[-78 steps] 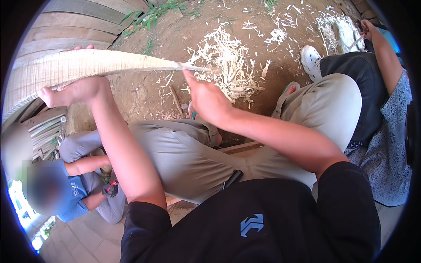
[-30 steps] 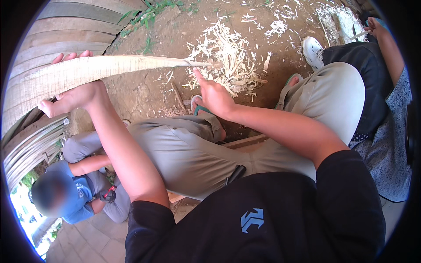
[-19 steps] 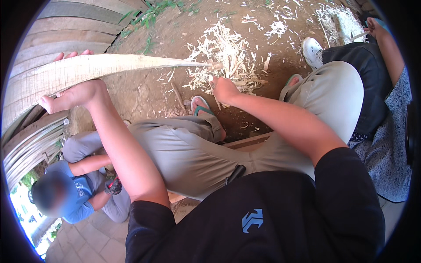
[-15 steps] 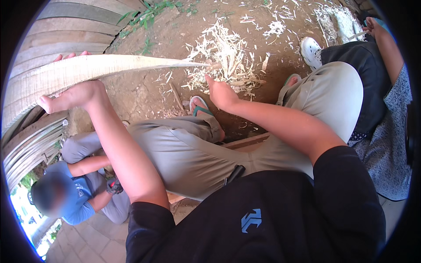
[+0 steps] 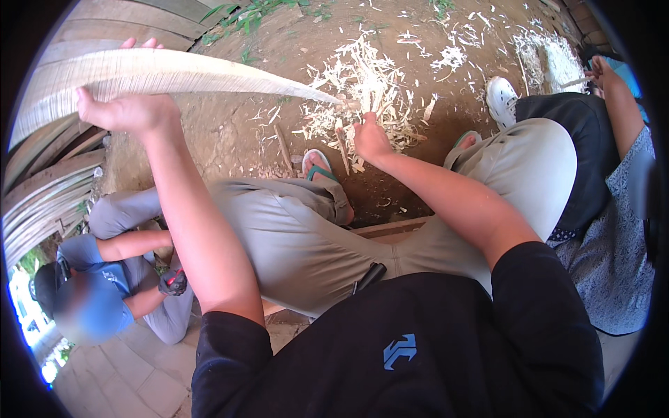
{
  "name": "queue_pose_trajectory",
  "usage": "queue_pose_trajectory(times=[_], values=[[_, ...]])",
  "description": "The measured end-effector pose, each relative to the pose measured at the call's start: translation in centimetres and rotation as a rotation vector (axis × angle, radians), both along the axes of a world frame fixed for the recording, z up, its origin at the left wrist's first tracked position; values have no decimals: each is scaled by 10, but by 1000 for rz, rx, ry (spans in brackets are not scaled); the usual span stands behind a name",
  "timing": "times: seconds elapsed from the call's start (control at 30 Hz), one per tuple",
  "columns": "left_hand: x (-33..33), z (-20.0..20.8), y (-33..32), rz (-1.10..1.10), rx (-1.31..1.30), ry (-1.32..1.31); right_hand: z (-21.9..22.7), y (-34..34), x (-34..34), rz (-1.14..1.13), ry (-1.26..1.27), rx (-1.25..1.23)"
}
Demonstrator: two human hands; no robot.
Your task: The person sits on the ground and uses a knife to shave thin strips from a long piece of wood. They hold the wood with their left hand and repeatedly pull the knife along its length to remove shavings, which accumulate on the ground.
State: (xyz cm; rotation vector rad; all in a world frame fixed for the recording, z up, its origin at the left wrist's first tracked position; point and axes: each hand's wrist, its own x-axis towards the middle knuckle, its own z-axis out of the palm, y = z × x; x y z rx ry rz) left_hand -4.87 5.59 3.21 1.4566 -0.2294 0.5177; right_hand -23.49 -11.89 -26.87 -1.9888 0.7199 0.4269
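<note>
A long pale wooden board (image 5: 188, 72), broad at the left and tapering to a narrow end near the middle, slants over the ground. My left hand (image 5: 132, 111) is closed round its broad part, thumb on the near side and fingertips showing past the far edge. Just below and right of the narrow end, my right hand (image 5: 374, 139) is closed, its fingers curled. What it grips, if anything, is hidden. A thin brown strip (image 5: 342, 150) shows beside this hand; I cannot tell whether it is a tool or wood.
Pale wood shavings (image 5: 369, 70) lie heaped on the dirt ground beyond the board's end. Stacked planks (image 5: 56, 153) stand at the left. A person in blue with a dark glove (image 5: 173, 281) sits at lower left; another person's hand (image 5: 606, 73) is at far right.
The board's broad end has risen and tilted, and my left hand has moved up with it. My right hand has shifted slightly right. The brown strip now shows beside it.
</note>
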Motion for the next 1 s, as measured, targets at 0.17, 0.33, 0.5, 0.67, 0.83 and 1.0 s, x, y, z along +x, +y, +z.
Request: queue_pose_trajectory(times=[0.17,0.33,0.5,0.67,0.83,1.0], values=[[-1,1,3,-68,8,-69,-5,-3,14,-58,65,-51],[4,4,12,-124,78,-77,11,-11,39,-206,68,137],[-8,-5,-1,-32,5,-223,15,-18,56,-142,-203,123],[24,-8,19,53,229,-341,33,-1,58,-164,-411,128],[9,-10,16,61,273,-401,43,0,55,-28,-190,196],[-20,-3,-12,-292,10,-505,27,-5,53,34,-56,182]])
